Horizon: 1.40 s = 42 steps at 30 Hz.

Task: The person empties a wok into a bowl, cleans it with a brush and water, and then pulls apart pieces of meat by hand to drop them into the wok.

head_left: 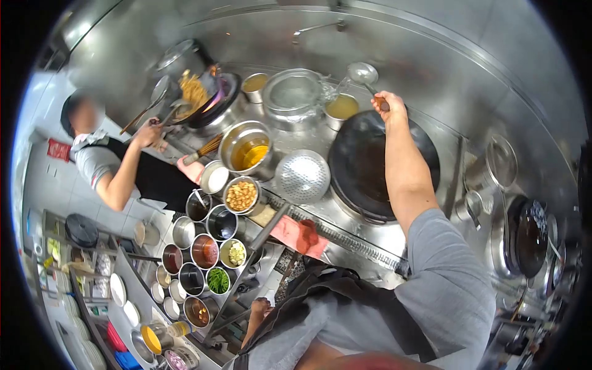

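My right hand is closed around the wooden handle of a metal ladle. The ladle is held out above the far side of a black wok, beside a small pot of yellowish liquid. Clear liquid splashes between the ladle and a wide pot of water. Low by my apron, my left hand has its fingers curled; whatever they hold, if anything, is hidden. A pink cloth lies on the stove's front edge, between my body and the wok.
At the left, a co-worker handles another wok with noodles. A perforated strainer, a pot of amber liquid and a container of nuts stand left of my wok. Several seasoning tins stand nearer. Pans sit at right.
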Each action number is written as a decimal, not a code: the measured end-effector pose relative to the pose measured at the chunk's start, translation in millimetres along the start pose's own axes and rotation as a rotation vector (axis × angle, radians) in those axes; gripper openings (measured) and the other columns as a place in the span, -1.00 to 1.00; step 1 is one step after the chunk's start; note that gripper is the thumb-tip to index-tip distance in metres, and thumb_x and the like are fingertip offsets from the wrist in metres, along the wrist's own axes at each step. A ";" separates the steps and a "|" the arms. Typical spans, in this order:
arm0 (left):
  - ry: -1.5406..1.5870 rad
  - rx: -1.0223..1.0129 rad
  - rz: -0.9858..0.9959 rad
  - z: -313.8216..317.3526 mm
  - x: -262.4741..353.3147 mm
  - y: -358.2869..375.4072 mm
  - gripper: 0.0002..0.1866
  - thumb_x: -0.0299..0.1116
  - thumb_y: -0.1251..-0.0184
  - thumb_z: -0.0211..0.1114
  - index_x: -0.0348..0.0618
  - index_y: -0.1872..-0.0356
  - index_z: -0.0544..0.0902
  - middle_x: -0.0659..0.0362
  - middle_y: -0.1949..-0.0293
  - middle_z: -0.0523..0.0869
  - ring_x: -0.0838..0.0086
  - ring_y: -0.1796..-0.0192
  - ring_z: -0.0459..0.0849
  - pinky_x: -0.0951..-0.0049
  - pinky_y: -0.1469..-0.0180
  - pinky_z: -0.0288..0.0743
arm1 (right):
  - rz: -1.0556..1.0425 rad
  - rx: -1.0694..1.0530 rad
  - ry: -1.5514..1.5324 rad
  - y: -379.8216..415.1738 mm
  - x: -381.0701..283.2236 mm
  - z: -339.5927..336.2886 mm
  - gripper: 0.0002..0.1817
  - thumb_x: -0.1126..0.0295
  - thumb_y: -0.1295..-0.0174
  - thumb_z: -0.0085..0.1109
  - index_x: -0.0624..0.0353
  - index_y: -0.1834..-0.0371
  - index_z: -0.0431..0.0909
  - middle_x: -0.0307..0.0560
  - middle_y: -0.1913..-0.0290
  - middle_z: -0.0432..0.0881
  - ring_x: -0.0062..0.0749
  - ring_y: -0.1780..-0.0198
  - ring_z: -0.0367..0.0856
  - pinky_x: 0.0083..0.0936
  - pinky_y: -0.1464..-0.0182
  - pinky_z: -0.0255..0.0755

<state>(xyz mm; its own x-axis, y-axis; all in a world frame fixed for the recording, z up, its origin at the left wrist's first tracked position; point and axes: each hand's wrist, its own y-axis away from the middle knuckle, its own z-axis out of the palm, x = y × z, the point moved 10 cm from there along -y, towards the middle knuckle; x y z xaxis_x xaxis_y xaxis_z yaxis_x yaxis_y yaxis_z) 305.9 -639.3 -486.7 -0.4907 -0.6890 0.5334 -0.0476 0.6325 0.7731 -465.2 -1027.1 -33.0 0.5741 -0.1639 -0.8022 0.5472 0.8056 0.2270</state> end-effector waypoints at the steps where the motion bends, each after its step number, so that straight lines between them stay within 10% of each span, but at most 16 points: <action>1: 0.161 0.024 -0.062 5.9 4.8 11.7 -0.77 -0.27 -0.25 0.11 -0.20 0.34 0.63 0.07 0.40 0.70 0.33 0.42 0.69 0.29 0.45 0.58 | 0.016 0.030 0.109 1.9 -15.9 -27.7 -0.91 0.58 0.00 0.15 0.34 0.45 0.45 0.08 0.54 0.53 -0.24 0.58 0.55 -0.49 0.64 0.39; 6: 0.044 -0.287 -0.045 64.7 -8.9 15.7 -0.76 -0.25 -0.28 0.08 -0.16 0.34 0.64 0.09 0.44 0.67 0.31 0.45 0.68 0.29 0.47 0.57 | 0.051 0.118 0.623 29.8 -80.7 -173.2 -0.86 0.47 -0.07 0.12 0.36 0.51 0.52 0.02 0.61 0.53 -0.28 0.60 0.54 -0.43 0.60 0.37; 8: -1.298 -0.146 0.725 97.8 31.9 42.1 -0.76 -0.20 -0.28 0.10 -0.07 0.32 0.67 0.08 0.41 0.69 0.24 0.42 0.70 0.21 0.40 0.59 | 0.053 0.116 0.939 48.8 -100.8 -228.7 -0.81 0.40 -0.03 0.15 0.30 0.62 0.54 0.00 0.64 0.54 -0.30 0.60 0.54 -0.36 0.55 0.40; 11: -1.149 -0.213 1.185 125.2 42.4 80.8 -0.79 -0.19 -0.22 0.18 0.01 0.25 0.70 0.09 0.32 0.72 0.16 0.37 0.70 0.13 0.31 0.60 | 0.102 0.287 1.389 92.4 -122.5 -305.2 -0.76 0.33 0.04 0.16 0.34 0.61 0.60 0.07 0.58 0.61 -0.18 0.47 0.64 -0.27 0.33 0.48; 14: -0.857 -0.132 0.595 107.5 123.1 115.5 -0.78 -0.23 -0.16 0.25 -0.03 0.21 0.70 0.08 0.29 0.73 0.24 0.35 0.72 0.19 0.30 0.60 | 0.090 0.376 1.612 157.7 -139.3 -336.4 -0.74 0.40 0.03 0.10 0.38 0.37 0.65 0.22 0.35 0.68 0.03 0.22 0.69 -0.23 0.10 0.50; 19: -0.637 -0.173 0.473 127.1 292.2 147.0 -0.71 -0.35 -0.27 0.19 -0.30 0.05 0.62 0.13 0.34 0.72 0.52 0.34 0.67 0.45 0.33 0.53 | -0.048 0.429 1.710 247.7 -114.9 -377.6 -0.71 0.47 -0.03 0.06 0.38 0.19 0.58 0.35 0.12 0.61 0.15 0.01 0.59 -0.10 -0.05 0.46; 26: -0.583 0.047 1.495 206.8 550.1 267.0 -0.80 -0.41 -0.26 0.22 -0.33 0.20 0.64 -0.01 0.34 0.71 0.34 0.33 0.71 0.41 0.26 0.54 | -0.148 0.558 1.656 416.4 15.0 -387.1 -0.47 0.59 -0.02 0.02 0.27 -0.17 0.36 0.35 0.19 0.55 0.23 0.17 0.60 -0.04 0.16 0.51; 31: -0.760 0.048 1.895 297.2 575.9 289.1 -0.75 -0.36 -0.23 0.23 -0.32 0.17 0.64 -0.12 0.28 0.70 0.04 0.18 0.69 0.19 0.08 0.55 | -0.102 0.621 1.689 509.6 99.0 -389.0 -0.41 0.59 -0.08 0.03 0.17 -0.28 0.30 0.25 0.15 0.49 0.17 0.18 0.59 -0.10 0.21 0.53; 34: -1.189 -0.077 1.482 334.3 561.4 229.8 -0.77 -0.32 -0.24 0.21 -0.30 0.24 0.65 -0.13 0.30 0.69 -0.01 0.18 0.66 0.12 0.05 0.52 | -0.126 0.674 1.687 536.8 103.8 -380.7 -0.47 0.60 -0.09 0.05 0.16 -0.22 0.38 0.18 0.16 0.49 0.11 0.16 0.58 -0.12 0.17 0.51; 36: -1.046 -0.079 1.640 328.1 561.6 239.0 -0.80 -0.34 -0.23 0.18 -0.31 0.34 0.63 -0.10 0.36 0.68 0.02 0.26 0.67 0.11 0.09 0.52 | -0.639 0.700 1.591 563.3 69.7 -328.6 -0.56 0.57 -0.09 0.10 0.17 -0.10 0.50 0.16 0.11 0.50 0.06 0.15 0.56 -0.14 0.11 0.49; 42: -1.041 -0.038 1.553 319.4 552.5 240.6 -0.76 -0.38 -0.20 0.20 -0.34 0.19 0.61 -0.13 0.22 0.66 0.04 0.08 0.62 0.15 -0.02 0.49 | -0.196 -0.067 1.341 551.9 226.2 -284.4 -0.58 0.47 -0.09 0.16 0.24 -0.08 0.51 0.20 -0.06 0.51 0.08 -0.07 0.50 -0.21 -0.10 0.42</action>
<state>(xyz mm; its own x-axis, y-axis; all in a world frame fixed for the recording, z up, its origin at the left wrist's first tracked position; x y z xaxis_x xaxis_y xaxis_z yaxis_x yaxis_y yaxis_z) -254.6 -754.8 -115.6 -0.3375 0.8947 0.2926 0.9150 0.3848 -0.1211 -206.5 -457.7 -246.1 -0.5604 0.3666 -0.7427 0.4981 0.8656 0.0515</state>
